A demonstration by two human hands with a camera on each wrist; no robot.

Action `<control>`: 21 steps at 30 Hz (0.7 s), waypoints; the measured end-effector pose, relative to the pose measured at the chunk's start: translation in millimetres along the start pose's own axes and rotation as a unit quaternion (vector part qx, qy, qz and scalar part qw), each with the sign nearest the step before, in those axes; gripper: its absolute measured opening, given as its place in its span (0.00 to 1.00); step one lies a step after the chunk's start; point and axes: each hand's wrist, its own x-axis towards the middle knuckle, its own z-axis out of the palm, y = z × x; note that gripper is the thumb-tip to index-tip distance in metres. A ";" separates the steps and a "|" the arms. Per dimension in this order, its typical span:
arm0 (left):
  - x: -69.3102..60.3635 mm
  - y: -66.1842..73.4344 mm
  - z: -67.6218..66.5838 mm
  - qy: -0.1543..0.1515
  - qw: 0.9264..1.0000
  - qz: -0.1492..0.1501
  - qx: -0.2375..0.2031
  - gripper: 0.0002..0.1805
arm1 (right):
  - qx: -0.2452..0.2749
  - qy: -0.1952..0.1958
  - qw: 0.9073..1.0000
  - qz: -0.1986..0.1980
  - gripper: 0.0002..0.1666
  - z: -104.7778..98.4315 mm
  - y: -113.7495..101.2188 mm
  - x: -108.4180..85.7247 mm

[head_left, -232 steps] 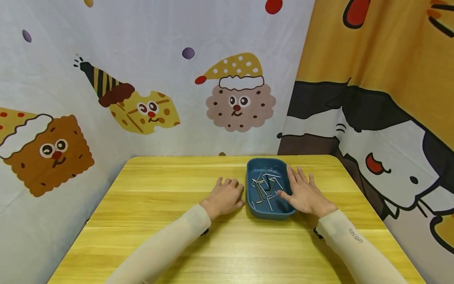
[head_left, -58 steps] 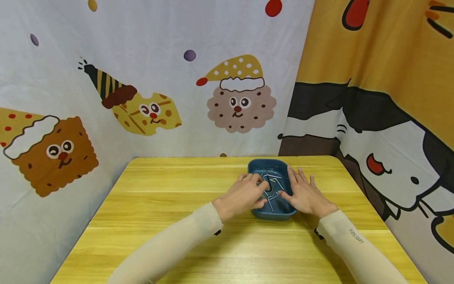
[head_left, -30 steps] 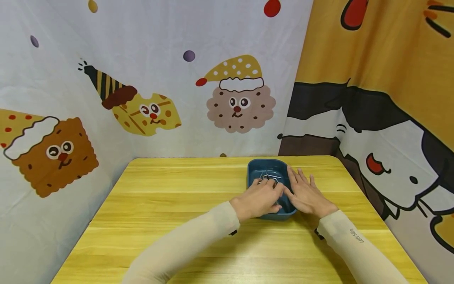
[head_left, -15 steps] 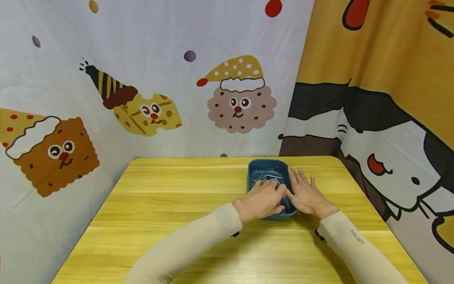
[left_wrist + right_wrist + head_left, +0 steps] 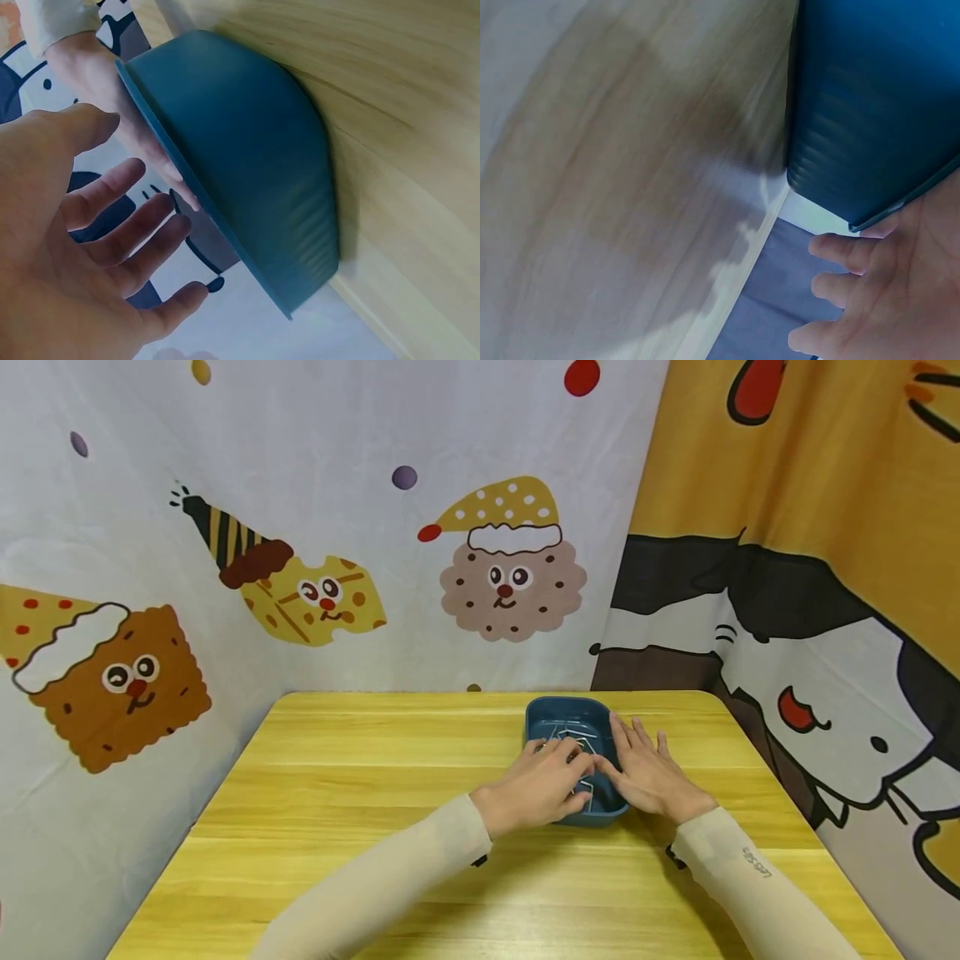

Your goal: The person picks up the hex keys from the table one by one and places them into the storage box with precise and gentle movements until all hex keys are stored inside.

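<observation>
A deep blue plastic box (image 5: 594, 819) holds several L-shaped hex keys (image 5: 588, 789), partly covered by my left hand (image 5: 536, 787). That hand hovers over the box's left side, fingers spread and loosely bent. In the left wrist view, nothing shows between the fingers of my left hand (image 5: 82, 232), which are beside the rim of the box (image 5: 247, 150). My right hand (image 5: 651, 778) rests against the box's right rim with extended fingers, its thumb reaching over the edge. The right wrist view shows my right hand (image 5: 900, 285) touching the rim of the box (image 5: 870, 112).
The box stands on a yellow wood-grain table (image 5: 337, 777), right of its middle and near the back edge. A cartoon-printed curtain (image 5: 337, 468) hangs behind the table and along its sides.
My left hand moved from the table left of the box into it, over the hex keys. Over the last half second it drew back slightly left. The right hand stayed at the rim.
</observation>
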 end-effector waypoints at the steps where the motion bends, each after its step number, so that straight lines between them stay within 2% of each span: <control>1: -2.3 -1.5 -0.5 0.003 1.000 -0.001 -0.001 0.22 | 0.002 0.001 1.000 0.002 0.60 0.2 0.0 -0.1; 11: -30.2 -23.4 0.5 0.042 0.999 -0.025 -0.021 0.21 | 0.008 0.002 1.000 0.010 0.58 0.1 -1.2 -0.2; 21: -50.0 -39.8 -0.5 0.046 0.997 -0.040 -0.052 0.20 | -0.002 -0.006 1.000 0.014 0.61 -1.3 -2.4 1.5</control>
